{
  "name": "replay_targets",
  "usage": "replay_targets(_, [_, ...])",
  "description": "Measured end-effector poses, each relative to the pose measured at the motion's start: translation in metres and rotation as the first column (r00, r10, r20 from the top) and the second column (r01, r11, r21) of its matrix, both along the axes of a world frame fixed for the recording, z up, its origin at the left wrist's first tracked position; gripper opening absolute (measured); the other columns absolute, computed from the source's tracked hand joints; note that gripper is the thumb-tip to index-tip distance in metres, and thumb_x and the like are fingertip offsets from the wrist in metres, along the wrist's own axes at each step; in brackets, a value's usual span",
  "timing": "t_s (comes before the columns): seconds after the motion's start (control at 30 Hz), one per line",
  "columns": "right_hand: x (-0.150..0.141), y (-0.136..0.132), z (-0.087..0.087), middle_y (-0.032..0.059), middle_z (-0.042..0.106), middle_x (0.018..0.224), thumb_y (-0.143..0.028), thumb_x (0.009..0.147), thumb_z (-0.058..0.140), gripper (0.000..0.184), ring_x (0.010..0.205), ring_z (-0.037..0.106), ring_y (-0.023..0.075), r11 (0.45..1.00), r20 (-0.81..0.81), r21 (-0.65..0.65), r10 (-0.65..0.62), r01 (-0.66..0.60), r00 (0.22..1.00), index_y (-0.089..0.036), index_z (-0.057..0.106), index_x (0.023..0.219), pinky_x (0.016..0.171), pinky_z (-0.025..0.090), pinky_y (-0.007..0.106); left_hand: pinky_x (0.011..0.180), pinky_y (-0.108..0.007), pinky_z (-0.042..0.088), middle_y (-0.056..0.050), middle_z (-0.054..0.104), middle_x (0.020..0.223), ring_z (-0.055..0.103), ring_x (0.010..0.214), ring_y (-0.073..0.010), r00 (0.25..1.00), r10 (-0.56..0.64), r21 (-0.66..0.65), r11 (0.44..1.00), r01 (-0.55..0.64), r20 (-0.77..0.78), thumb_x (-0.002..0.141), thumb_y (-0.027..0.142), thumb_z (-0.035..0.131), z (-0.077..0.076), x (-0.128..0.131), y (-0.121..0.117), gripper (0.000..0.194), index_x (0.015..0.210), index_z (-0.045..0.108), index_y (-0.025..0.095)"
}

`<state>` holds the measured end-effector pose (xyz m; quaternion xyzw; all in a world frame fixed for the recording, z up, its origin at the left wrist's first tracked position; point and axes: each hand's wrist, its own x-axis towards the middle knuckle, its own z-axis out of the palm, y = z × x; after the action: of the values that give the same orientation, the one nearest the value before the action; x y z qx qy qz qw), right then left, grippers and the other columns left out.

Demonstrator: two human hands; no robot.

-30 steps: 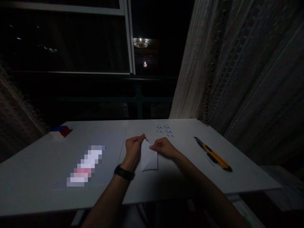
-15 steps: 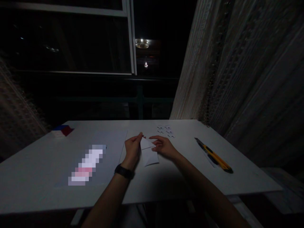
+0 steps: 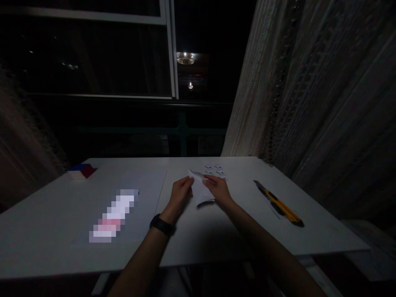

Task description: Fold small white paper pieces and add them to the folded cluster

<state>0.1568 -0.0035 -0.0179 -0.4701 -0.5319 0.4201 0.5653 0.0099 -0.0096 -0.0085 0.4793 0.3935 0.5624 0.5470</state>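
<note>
A folded piece of white paper is held a little above the table between my two hands, tilted, its upper corner pointing away from me. My left hand pinches its left edge with thumb and fingers; a dark band sits on that wrist. On the right edge, my right hand grips the paper with thumb and forefinger. Parts of both hands' fingers are hidden behind the sheet. Just beyond my right hand lie several small paper pieces with dark marks.
The white table carries a yellow and black utility knife at right, blade extended. At left, a large sheet lies under a blurred-out patch. A blue, red and white block sits at the far left. Curtains hang beside the dark window.
The paper has turned and shifted slightly right, and its folds look different. My left hand has moved right along its edge; my right hand has taken a firmer hold on the opposite side.
</note>
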Motion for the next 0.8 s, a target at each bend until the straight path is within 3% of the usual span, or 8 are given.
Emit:
replay_targets(0.17, [0.001, 0.002, -0.007, 0.0037, 0.065, 0.063, -0.039, 0.063, 0.063, 0.049, 0.052, 0.059, 0.0170, 0.999, -0.030, -0.033, 0.013, -0.014, 0.999, -0.013, 0.057, 0.104, 0.048, 0.046, 0.028, 0.058, -0.027, 0.046, -0.009, 0.067, 0.072, 0.061, 0.061, -0.0174, 0.993, -0.118, 0.003, 0.993, 0.118, 0.027, 0.060, 0.030, 0.070, -0.003, 0.001, 0.002, 0.041, 0.095, 0.063, 0.008])
replay_targets(0.3, [0.007, 0.003, -0.007, 0.0010, 0.064, 0.068, -0.032, 0.061, 0.066, 0.059, 0.054, 0.059, 0.0134, 0.998, 0.027, 0.020, 0.061, -0.062, 0.998, -0.017, 0.050, 0.116, 0.051, 0.047, 0.025, 0.050, -0.024, 0.043, -0.008, 0.066, 0.067, 0.059, 0.054, -0.0158, 0.988, -0.152, -0.062, 0.987, 0.150, -0.027, 0.060, 0.028, 0.070, -0.004, 0.000, 0.001, 0.037, 0.090, 0.064, 0.008])
replay_targets(0.37, [0.013, 0.003, -0.003, -0.0019, 0.062, 0.065, -0.027, 0.058, 0.068, 0.059, 0.053, 0.058, 0.0112, 0.994, 0.062, 0.071, 0.078, -0.082, 0.995, -0.019, 0.052, 0.114, 0.052, 0.047, 0.023, 0.048, -0.023, 0.041, -0.008, 0.066, 0.067, 0.057, 0.052, -0.0145, 0.975, -0.212, -0.084, 0.975, 0.207, -0.059, 0.060, 0.028, 0.070, -0.005, -0.001, 0.000, 0.035, 0.087, 0.066, 0.008])
replay_targets(0.47, [0.025, 0.005, 0.003, -0.0048, 0.057, 0.051, -0.028, 0.057, 0.069, 0.049, 0.045, 0.055, 0.0116, 0.972, -0.023, -0.040, 0.229, -0.230, 0.973, -0.014, 0.058, 0.103, 0.048, 0.048, 0.026, 0.047, -0.023, 0.040, -0.010, 0.067, 0.070, 0.058, 0.053, -0.0151, 0.955, -0.284, -0.118, 0.955, 0.273, -0.089, 0.058, 0.029, 0.071, -0.004, -0.003, -0.001, 0.040, 0.091, 0.066, 0.007])
replay_targets(0.63, [0.039, 0.009, 0.008, 0.0030, 0.065, 0.061, -0.021, 0.054, 0.073, 0.046, 0.049, 0.061, 0.0167, 0.954, -0.190, -0.153, 0.228, -0.258, 0.955, -0.012, 0.060, 0.097, 0.048, 0.052, 0.030, 0.049, -0.025, 0.041, -0.010, 0.067, 0.069, 0.058, 0.053, -0.0157, 0.988, -0.146, -0.133, 0.981, 0.140, -0.039, 0.052, 0.027, 0.076, -0.001, -0.006, 0.000, 0.057, 0.104, 0.062, 0.008])
replay_targets(0.8, [0.045, 0.007, 0.013, 0.0048, 0.066, 0.061, -0.017, 0.057, 0.068, 0.033, 0.051, 0.062, 0.0168, 0.942, -0.207, -0.175, 0.250, -0.288, 0.946, -0.013, 0.065, 0.090, 0.048, 0.052, 0.029, 0.056, -0.027, 0.043, -0.012, 0.068, 0.078, 0.060, 0.062, -0.0172, 0.989, -0.149, -0.122, 0.981, 0.148, 0.001, 0.054, 0.024, 0.074, 0.003, -0.009, 0.000, 0.038, 0.089, 0.069, 0.009])
